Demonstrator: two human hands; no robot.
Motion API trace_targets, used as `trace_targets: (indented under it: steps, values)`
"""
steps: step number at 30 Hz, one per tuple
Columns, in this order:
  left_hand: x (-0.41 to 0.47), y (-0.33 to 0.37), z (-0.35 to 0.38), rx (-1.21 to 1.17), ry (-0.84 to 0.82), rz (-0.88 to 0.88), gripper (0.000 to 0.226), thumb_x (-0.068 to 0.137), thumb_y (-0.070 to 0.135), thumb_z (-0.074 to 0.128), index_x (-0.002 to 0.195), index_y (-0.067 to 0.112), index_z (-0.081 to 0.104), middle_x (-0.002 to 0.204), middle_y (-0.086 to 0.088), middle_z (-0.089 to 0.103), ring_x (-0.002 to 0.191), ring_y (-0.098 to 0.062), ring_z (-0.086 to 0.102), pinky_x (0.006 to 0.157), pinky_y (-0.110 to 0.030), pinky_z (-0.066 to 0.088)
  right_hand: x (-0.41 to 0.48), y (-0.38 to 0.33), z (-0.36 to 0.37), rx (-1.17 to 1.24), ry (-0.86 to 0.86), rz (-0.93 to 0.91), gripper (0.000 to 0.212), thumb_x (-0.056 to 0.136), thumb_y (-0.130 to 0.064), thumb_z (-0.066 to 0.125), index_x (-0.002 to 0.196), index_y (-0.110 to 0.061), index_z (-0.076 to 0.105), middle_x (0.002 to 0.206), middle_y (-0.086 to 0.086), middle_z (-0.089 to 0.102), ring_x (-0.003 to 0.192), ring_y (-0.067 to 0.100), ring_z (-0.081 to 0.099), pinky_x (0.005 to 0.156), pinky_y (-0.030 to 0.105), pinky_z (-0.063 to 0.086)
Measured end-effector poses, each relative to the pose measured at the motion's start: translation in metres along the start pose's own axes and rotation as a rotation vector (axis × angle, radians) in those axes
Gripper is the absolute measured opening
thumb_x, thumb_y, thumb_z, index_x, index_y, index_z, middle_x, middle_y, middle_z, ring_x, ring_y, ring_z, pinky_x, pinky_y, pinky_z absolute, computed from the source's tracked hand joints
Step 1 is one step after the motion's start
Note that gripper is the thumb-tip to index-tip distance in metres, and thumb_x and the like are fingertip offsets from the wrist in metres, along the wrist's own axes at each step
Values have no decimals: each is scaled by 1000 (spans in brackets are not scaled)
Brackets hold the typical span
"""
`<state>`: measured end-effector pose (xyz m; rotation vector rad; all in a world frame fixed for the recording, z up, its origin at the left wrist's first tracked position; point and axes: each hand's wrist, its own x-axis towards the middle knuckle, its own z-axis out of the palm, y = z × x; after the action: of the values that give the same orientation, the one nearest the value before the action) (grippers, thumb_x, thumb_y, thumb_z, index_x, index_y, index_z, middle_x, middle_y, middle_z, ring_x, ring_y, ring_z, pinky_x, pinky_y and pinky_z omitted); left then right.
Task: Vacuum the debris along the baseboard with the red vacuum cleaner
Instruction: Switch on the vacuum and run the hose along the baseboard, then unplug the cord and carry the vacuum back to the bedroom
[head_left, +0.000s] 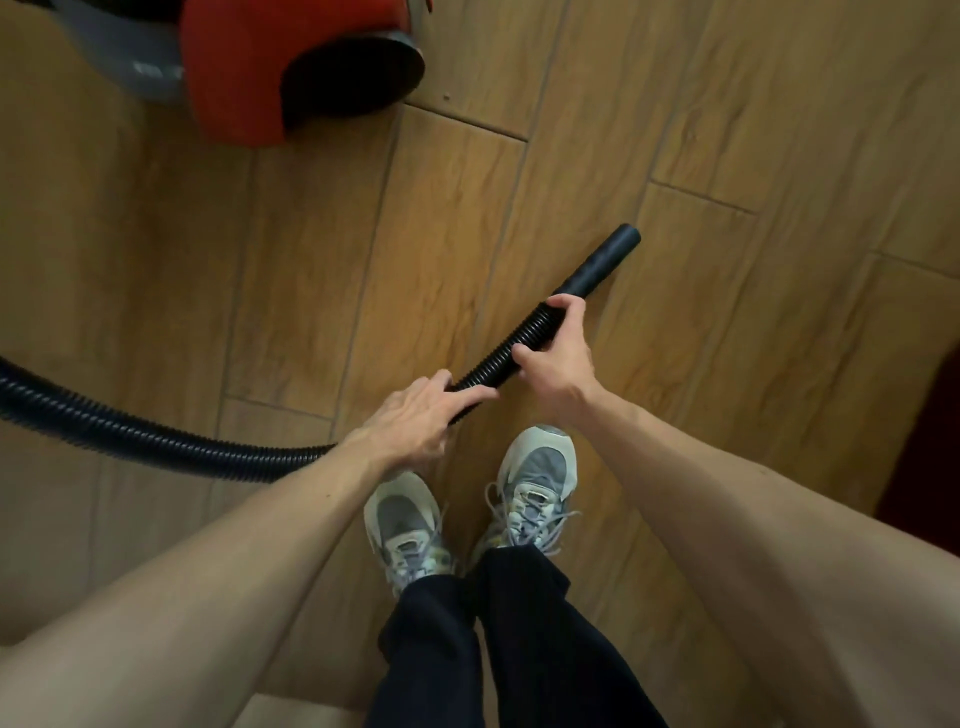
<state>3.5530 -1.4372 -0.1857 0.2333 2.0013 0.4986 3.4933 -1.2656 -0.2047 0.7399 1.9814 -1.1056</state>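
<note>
The red vacuum cleaner (244, 73), with a grey part and a black wheel, sits on the floor at the top left. Its black ribbed hose (156, 436) curves in from the left edge and rises to the middle. My left hand (415, 415) grips the hose low down. My right hand (556, 358) grips it higher, just below the smooth black nozzle (602, 260), which points up and right, above the floor. No baseboard or debris shows in this view.
Wood-look plank floor (753, 130) fills the view. My two feet in grey sneakers (535, 478) stand just below the hands. A dark red edge (930, 441), perhaps a rug, lies at the right.
</note>
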Motion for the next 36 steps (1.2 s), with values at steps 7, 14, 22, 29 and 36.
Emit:
trace_targets:
  steps: [7, 14, 22, 29, 36]
  values:
    - [20, -11, 19, 111, -3, -2, 71, 98, 10, 47, 147, 55, 20, 124, -6, 40, 110, -28, 47, 87, -44, 47, 15, 29, 8, -9, 40, 12, 58, 79, -8, 67, 115, -38, 32, 92, -1, 58, 91, 27, 66, 82, 49, 58]
    - [11, -11, -7, -48, -2, -55, 65, 95, 13, 53, 147, 46, 32, 121, -6, 43, 113, -29, 50, 90, -42, 45, 10, 8, -6, -235, -47, 53, 63, 87, -13, 66, 136, -22, 28, 107, 10, 57, 92, 26, 61, 75, 34, 49]
    - [-71, 3, -113, -47, 85, -247, 86, 88, 44, 66, 155, 19, 19, 142, -13, 44, 131, -34, 45, 106, -46, 42, -53, -86, -53, -745, -231, -165, 69, 89, -32, 65, 144, -21, 23, 119, 15, 56, 104, 35, 59, 88, 40, 50]
    - [-167, 39, -258, 46, 225, -325, 98, 86, 54, 66, 157, 21, 9, 150, -16, 35, 135, -36, 41, 106, -49, 43, -137, -246, -112, -998, -164, -438, 78, 88, -44, 64, 148, -27, 17, 120, 13, 48, 100, 34, 57, 79, 41, 50]
    - [-293, 113, -424, 189, 494, -299, 102, 84, 58, 64, 157, 19, 5, 143, -16, 40, 130, -38, 45, 102, -50, 45, -257, -416, -211, -1101, 52, -632, 82, 86, -53, 63, 149, -28, 16, 121, 11, 49, 107, 32, 55, 83, 44, 53]
